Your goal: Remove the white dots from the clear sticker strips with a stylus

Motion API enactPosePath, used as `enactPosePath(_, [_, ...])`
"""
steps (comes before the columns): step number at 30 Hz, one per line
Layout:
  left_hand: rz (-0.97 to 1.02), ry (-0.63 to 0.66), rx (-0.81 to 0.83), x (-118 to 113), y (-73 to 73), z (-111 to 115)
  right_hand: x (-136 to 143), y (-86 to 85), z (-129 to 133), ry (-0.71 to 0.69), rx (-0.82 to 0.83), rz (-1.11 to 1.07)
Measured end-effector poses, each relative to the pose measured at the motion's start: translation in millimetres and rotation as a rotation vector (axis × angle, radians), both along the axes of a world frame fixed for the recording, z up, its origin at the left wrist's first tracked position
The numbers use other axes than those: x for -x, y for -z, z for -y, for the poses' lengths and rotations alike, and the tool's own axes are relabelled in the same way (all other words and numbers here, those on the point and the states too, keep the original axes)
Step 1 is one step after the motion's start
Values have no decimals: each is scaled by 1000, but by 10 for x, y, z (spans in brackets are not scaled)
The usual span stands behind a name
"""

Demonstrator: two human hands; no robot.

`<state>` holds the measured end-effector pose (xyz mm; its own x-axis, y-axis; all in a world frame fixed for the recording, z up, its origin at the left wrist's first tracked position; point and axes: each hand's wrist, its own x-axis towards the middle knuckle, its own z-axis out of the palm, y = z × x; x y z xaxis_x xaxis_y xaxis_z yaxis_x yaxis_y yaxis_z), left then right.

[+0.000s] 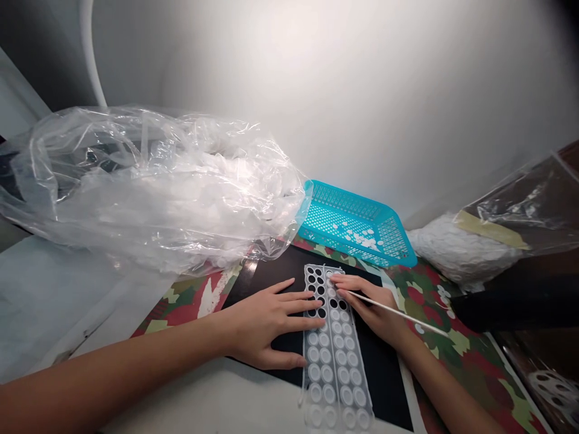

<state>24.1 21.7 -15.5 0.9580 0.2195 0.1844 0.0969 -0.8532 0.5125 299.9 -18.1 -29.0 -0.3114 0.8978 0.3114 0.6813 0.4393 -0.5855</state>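
A long translucent tray [333,361] with rows of round holes lies on a black mat [384,380]. White round pieces fill its nearer holes, while several far holes look dark. My left hand [262,322] rests palm down with fingers spread over the tray's left side. At the tray's far right part, my right hand [373,304] holds a thin white stick [402,314], which points back to the right. Its fingertips are at the upper holes beside white pieces; whether they also pinch a piece is too small to tell.
Behind the tray stands a blue basket [402,241] with small white pieces. A large clear plastic bag [172,199] bulges at the left back. Another filled bag [465,247] lies at the right, near a dark object [506,304]. A pale wall [362,90] rises behind.
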Motion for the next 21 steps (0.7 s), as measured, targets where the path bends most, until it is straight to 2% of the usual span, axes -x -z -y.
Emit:
enactPosePath(8, [2, 1, 3, 1, 9, 2, 20, -53, -6, -51, 3, -52])
enactPosePath(14, [32, -2, 17, -1, 6, 1, 16, -25, -27, 0, 65, -86])
enactPosePath(21, [9, -1, 16, -3, -8, 5, 23, -27, -40, 20, 58, -112])
